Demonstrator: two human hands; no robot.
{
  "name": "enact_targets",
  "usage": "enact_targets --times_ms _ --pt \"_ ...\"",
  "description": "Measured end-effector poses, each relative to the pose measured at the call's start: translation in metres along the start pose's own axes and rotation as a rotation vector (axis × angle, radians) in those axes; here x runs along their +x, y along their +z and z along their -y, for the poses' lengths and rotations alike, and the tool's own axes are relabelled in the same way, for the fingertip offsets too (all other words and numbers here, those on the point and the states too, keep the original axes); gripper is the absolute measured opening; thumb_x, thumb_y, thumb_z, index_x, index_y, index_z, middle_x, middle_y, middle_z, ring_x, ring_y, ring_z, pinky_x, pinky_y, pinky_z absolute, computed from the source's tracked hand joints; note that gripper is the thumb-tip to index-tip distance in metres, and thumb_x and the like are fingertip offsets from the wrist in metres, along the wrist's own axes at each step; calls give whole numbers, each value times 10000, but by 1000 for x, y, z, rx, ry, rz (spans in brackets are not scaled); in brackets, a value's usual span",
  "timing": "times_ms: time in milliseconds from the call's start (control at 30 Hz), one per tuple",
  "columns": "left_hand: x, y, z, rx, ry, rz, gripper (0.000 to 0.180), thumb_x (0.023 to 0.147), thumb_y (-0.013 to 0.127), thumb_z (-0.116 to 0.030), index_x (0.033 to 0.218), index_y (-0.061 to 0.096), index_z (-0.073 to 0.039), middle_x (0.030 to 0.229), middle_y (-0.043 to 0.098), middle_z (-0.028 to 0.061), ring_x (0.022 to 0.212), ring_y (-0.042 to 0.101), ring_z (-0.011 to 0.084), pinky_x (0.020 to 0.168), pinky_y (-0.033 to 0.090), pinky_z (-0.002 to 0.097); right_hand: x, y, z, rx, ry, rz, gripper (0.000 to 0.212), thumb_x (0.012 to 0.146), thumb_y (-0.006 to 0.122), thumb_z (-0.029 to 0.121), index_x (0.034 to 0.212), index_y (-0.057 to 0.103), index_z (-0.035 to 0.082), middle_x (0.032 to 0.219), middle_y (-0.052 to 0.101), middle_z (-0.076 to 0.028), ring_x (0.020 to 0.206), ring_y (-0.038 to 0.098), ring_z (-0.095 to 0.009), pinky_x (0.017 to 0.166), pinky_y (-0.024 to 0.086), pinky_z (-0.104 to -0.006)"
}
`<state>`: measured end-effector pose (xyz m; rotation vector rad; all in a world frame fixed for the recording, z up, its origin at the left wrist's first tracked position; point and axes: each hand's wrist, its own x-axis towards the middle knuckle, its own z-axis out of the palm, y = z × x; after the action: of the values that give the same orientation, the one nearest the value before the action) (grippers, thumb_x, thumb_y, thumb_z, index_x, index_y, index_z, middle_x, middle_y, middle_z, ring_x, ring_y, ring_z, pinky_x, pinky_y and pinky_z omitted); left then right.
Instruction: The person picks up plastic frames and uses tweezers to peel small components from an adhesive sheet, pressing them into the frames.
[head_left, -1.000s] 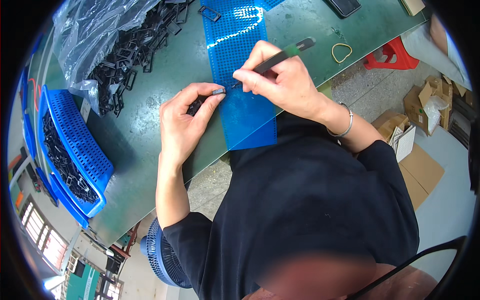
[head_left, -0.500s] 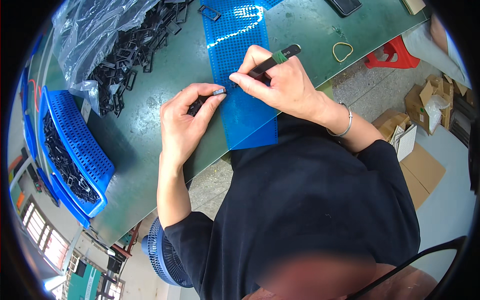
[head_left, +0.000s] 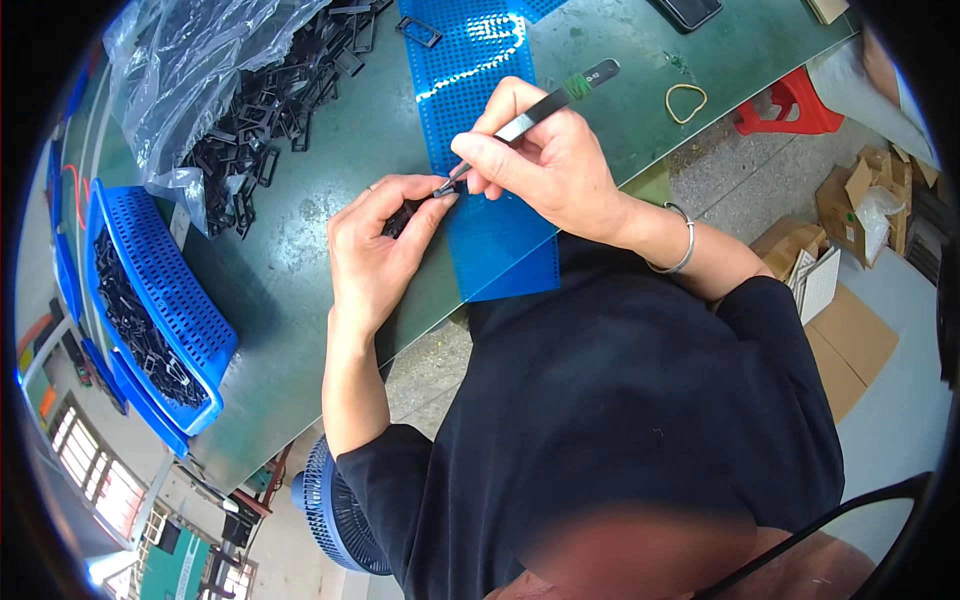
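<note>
The left hand (head_left: 372,248) pinches a small black part (head_left: 444,192) between thumb and forefinger. The right hand (head_left: 548,165) grips tweezers (head_left: 543,109), tips at the part, handle toward two o'clock. Beneath lies a perforated blue strip (head_left: 505,250). From the part, black rectangular frames (head_left: 262,112) lie at ten o'clock, a slotted blue basket (head_left: 178,292) at eight.

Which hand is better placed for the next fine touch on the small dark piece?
Probably the right hand: it holds slim green-banded black tweezers, tips at the small dark piece, which the left hand pinches.
</note>
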<state>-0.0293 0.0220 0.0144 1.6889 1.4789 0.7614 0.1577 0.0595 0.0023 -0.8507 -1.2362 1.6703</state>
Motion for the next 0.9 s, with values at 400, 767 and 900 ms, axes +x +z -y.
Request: enact_targets --times_ms 400,767,900 --pt "0 0 0 16 16 2 124 766 714 -63 884 693 -30 813 686 77 672 632 141 615 489 255 -1 3 -3 -34 -2 5 138 885 600 86 817 495 27 723 585 -31 651 590 -62 553 467 -206" --pt "0 0 -1 2 16 8 129 765 715 -58 888 689 -30 818 688 84 671 632 142 616 492 257 -2 4 -6 -37 -75 -34 139 870 617 78 805 506 23 709 576 -29 643 590 -60 554 467 -206" --pt "1 0 -1 21 13 0 129 765 714 -58 888 688 -28 818 687 84 672 634 144 620 494 259 0 2 -9 -150 -78 -5 133 869 620 76 807 519 15 711 576 -24 648 594 -61 548 458 -197"
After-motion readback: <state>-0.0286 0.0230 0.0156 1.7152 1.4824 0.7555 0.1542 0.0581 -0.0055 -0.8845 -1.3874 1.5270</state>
